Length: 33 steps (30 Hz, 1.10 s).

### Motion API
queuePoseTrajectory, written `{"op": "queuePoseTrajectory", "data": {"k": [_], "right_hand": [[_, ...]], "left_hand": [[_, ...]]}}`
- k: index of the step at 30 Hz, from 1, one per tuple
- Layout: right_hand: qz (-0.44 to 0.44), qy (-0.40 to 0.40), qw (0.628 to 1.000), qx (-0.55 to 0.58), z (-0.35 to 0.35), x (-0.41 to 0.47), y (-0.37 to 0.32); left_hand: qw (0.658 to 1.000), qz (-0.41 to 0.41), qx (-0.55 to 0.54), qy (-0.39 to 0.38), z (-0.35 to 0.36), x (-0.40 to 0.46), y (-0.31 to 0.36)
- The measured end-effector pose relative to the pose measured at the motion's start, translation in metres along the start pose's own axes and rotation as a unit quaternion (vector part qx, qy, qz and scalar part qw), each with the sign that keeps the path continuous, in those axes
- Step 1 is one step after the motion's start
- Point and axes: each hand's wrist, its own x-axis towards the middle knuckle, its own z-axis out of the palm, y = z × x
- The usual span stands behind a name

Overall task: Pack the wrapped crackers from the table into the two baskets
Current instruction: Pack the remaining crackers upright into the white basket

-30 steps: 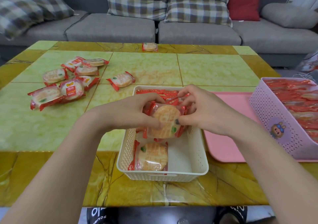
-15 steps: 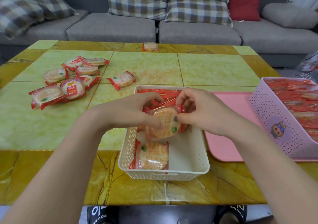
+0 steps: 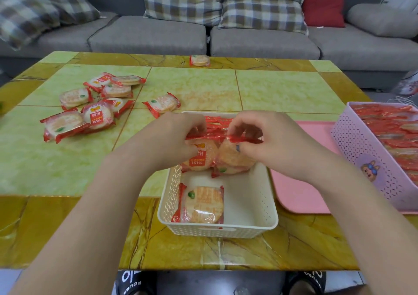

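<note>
I count two baskets: a cream basket at centre frame and a pink basket at the right edge, the pink one standing on a pink tray. The pink basket is packed with red-wrapped crackers; I cannot count them. On the table, seven loose crackers cluster at the upper left, one cracker lies alone just above the cream basket, and another sits at the far edge near the sofa.

Inside the cream basket, one cracker lies flat near the front wall and a row stands at the far end. My left hand pinches the top edge of an upright cracker, and my right hand pinches the wrapper of the cracker beside it. Both hands come in from below, knuckles up, fingers curled down over the basket's middle, the two held crackers touching.
</note>
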Motion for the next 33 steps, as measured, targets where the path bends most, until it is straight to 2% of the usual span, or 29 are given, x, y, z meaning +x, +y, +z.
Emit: {"op": "queuePoseTrajectory", "data": {"k": [5, 11, 15, 21, 27, 33], "right_hand": [[-0.036, -0.005, 0.984, -0.174, 0.023, 0.003, 0.003], [-0.023, -0.007, 0.966, -0.256, 0.045, 0.005, 0.013], [-0.006, 0.0, 0.96, -0.281, 0.048, 0.007, 0.019], [0.007, 0.002, 0.953, -0.303, 0.05, 0.005, 0.02], [0.007, 0.047, 0.932, -0.36, 0.056, 0.008, 0.022], [0.039, 0.021, 0.928, -0.37, 0.051, 0.009, 0.027]], "left_hand": [[0.992, 0.034, 0.116, 0.043, 0.011, 0.004, 0.0], [0.977, 0.03, 0.212, 0.017, 0.02, 0.002, 0.008], [0.962, 0.03, 0.271, 0.028, 0.028, 0.003, 0.007], [0.963, 0.019, 0.262, 0.055, 0.034, 0.001, 0.002], [0.97, -0.008, 0.243, 0.012, 0.04, 0.008, -0.004], [0.967, -0.005, 0.253, 0.01, 0.045, 0.011, -0.004]]}}
